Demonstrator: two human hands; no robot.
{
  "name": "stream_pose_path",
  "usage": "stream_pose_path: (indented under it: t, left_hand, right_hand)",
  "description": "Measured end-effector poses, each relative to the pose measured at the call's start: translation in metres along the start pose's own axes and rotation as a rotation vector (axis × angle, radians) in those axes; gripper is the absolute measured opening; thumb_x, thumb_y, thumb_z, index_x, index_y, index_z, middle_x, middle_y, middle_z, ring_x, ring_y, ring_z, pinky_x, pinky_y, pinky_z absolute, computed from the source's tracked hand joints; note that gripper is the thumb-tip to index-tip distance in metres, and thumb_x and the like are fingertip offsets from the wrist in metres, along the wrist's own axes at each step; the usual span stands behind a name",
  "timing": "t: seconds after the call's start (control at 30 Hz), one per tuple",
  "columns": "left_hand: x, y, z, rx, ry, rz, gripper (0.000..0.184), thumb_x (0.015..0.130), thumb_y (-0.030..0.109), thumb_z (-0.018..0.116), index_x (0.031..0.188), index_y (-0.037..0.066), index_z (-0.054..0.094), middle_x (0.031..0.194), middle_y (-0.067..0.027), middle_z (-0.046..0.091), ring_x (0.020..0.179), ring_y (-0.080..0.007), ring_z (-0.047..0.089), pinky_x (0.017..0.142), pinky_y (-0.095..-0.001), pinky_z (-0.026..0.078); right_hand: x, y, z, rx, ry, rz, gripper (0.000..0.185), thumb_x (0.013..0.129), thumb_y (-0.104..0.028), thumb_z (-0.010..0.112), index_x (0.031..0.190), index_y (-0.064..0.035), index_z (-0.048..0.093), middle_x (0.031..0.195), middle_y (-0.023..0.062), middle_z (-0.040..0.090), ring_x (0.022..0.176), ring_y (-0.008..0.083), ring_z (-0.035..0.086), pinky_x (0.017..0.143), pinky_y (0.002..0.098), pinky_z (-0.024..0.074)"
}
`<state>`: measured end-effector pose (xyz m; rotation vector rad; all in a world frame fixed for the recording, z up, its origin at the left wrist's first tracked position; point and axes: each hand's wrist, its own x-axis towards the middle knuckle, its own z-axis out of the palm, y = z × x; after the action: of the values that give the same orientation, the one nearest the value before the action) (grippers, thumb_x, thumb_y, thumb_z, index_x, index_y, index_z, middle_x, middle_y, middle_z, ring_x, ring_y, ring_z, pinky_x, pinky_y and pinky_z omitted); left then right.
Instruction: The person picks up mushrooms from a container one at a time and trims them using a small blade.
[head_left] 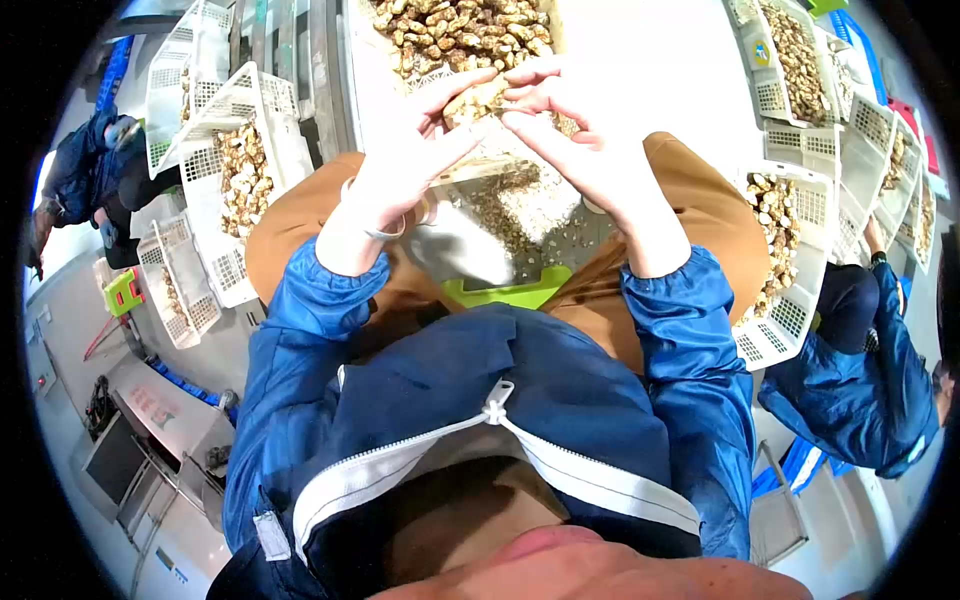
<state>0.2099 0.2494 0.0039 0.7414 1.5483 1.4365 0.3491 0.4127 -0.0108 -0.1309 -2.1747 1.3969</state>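
The pale brown piece (475, 101) is up between your hands, over the near part of the white basket (558, 30), where many brown pieces (465, 38) lie. You seem to be working this single piece with your fingers; the next move probably calls for a steady left hold and small, light fingertip work from the right. Your left hand (425, 150) is closed on the piece, fingers above and thumb below. Your right hand (580, 135) meets its other end, thumb and forefinger spread; whether they truly pinch it, you cannot tell in this glare. Both forearms reach forward from blue sleeves (685, 305), wrists angled inward, between your brown-clad knees (705, 200). Below, scraps (510, 215) are scattered on the floor.
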Motion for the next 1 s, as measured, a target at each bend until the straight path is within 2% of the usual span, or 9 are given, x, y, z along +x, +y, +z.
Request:
stream_pose_path:
  t: [0.13,0.2,0.3,0.37,0.47,0.53,0.63,0.9,1.0]
  left_hand:
    - [-0.002,0.004,-0.004,0.085,0.021,-0.062,0.052,0.091,0.002,0.066,0.142,0.005,0.052,0.117,0.0002,0.062,0.090,-0.0028,0.053,0.078,-0.0172,0.045]
    - [-0.004,0.003,0.000,0.079,0.051,-0.031,0.050,0.091,0.004,0.066,0.140,0.007,0.056,0.103,0.0051,0.062,0.074,0.0008,0.045,0.063,-0.0158,0.039]
    - [-0.009,0.014,-0.006,0.245,0.010,-0.123,0.048,0.090,0.006,0.067,0.138,0.010,0.059,0.095,0.0080,0.061,0.068,0.0017,0.038,0.057,-0.0156,0.032]
    - [-0.007,-0.005,-0.009,0.152,0.025,-0.021,0.049,0.089,0.007,0.068,0.137,0.011,0.060,0.086,0.0099,0.058,0.065,0.0016,0.037,0.055,-0.0156,0.030]
    - [-0.008,-0.004,-0.008,0.214,0.035,-0.043,0.048,0.090,0.007,0.068,0.138,0.009,0.059,0.095,0.0082,0.059,0.069,0.0016,0.042,0.060,-0.0152,0.034]
    - [-0.009,0.000,-0.006,0.231,0.016,-0.063,0.048,0.092,0.005,0.067,0.139,0.007,0.057,0.115,0.0036,0.065,0.081,0.0019,0.052,0.070,-0.0141,0.044]
    - [-0.006,-0.006,-0.007,0.173,-0.012,-0.030,0.048,0.090,0.007,0.068,0.137,0.009,0.059,0.082,0.0107,0.056,0.063,0.0023,0.038,0.055,-0.0146,0.031]
    - [-0.005,-0.003,-0.007,-0.459,-0.038,-0.306,0.050,0.097,0.011,0.056,0.145,0.000,0.047,0.082,0.0000,0.056,0.070,-0.0064,0.050,0.058,-0.0188,0.040]
    - [-0.001,0.001,-0.008,-0.501,-0.078,-0.304,0.048,0.099,0.010,0.055,0.144,-0.001,0.046,0.088,-0.0015,0.060,0.073,-0.0076,0.055,0.062,-0.0197,0.047]
  right_hand:
    - [0.003,0.002,0.005,-0.050,-0.015,-0.029,0.013,0.086,-0.015,0.074,0.090,-0.0044,0.068,0.107,0.0109,0.066,0.097,0.0236,0.066,0.081,0.0315,0.0530]
    - [0.002,0.001,0.003,0.040,-0.019,0.112,0.014,0.087,-0.016,0.074,0.093,-0.0035,0.069,0.102,0.0100,0.068,0.093,0.0202,0.066,0.081,0.0300,0.0525]
    - [0.000,-0.004,0.005,0.429,0.018,0.484,0.016,0.091,-0.015,0.071,0.094,0.0003,0.071,0.093,0.0049,0.070,0.090,0.0089,0.064,0.080,0.0267,0.0523]
    - [0.003,-0.008,0.003,0.442,0.037,0.441,0.014,0.090,-0.015,0.072,0.092,-0.0009,0.071,0.093,0.0053,0.069,0.089,0.0108,0.065,0.079,0.0269,0.0527]
    - [0.001,-0.004,0.005,-0.030,-0.023,0.014,0.015,0.086,-0.017,0.075,0.090,-0.0025,0.070,0.097,0.0072,0.068,0.089,0.0148,0.066,0.079,0.0290,0.0532]
    - [0.001,-0.003,0.003,0.049,-0.036,0.144,0.016,0.087,-0.017,0.074,0.092,-0.0029,0.070,0.095,0.0063,0.068,0.089,0.0137,0.065,0.079,0.0294,0.0533]
    - [-0.003,-0.004,0.000,0.489,0.015,0.520,0.017,0.091,-0.019,0.072,0.100,-0.0042,0.069,0.092,0.0020,0.070,0.089,0.0100,0.065,0.080,0.0268,0.0536]
    - [-0.006,0.009,0.003,0.268,-0.002,0.379,0.018,0.088,-0.019,0.076,0.097,-0.0039,0.070,0.095,0.0042,0.069,0.086,0.0109,0.065,0.077,0.0264,0.0540]
    - [-0.004,0.004,0.000,0.048,-0.068,0.163,0.018,0.086,-0.020,0.077,0.095,-0.0051,0.070,0.092,0.0033,0.067,0.084,0.0109,0.065,0.075,0.0266,0.0536]
